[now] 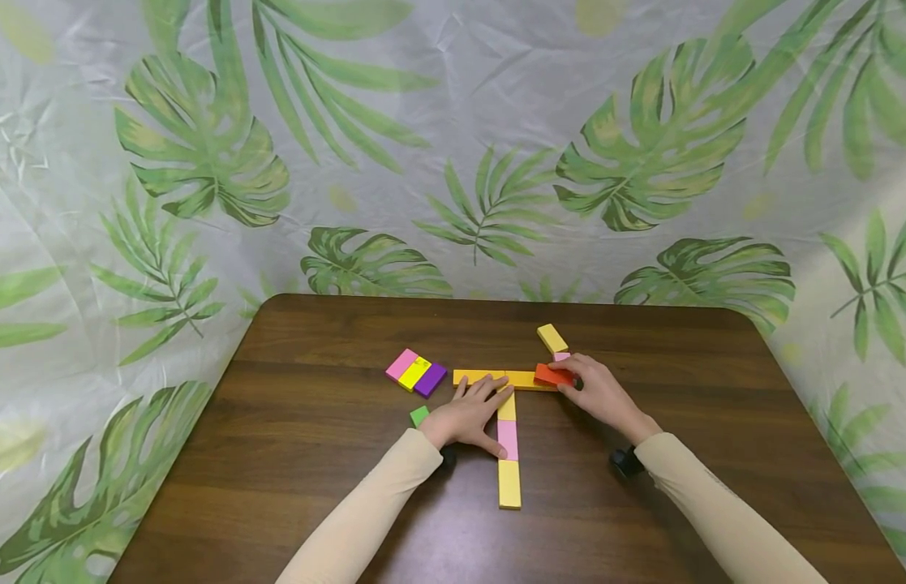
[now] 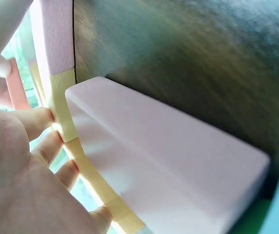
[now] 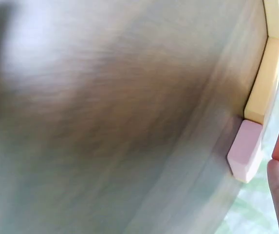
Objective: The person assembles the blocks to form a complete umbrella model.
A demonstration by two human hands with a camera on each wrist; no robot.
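A leafy cloth [image 1: 453,97] hangs beyond a brown table [image 1: 314,503]. On it, blocks form a T: a yellow-orange row [image 1: 524,379] at the far end and a yellow-pink-yellow column [image 1: 508,485] running near. The left hand [image 1: 467,418] lies over their junction, fingers spread, fingertips touching the row. The right hand [image 1: 602,393] pinches a red block [image 1: 551,375] between thumb and fingers at the row's right end; contact between the two is unclear. Far left of the column sits a pink, yellow and purple trio [image 1: 416,372]. A yellow block [image 1: 551,338] lies beyond the red one, a partly hidden pink block [image 1: 561,356] between them. A green block [image 1: 419,416] shows beside the left wrist.
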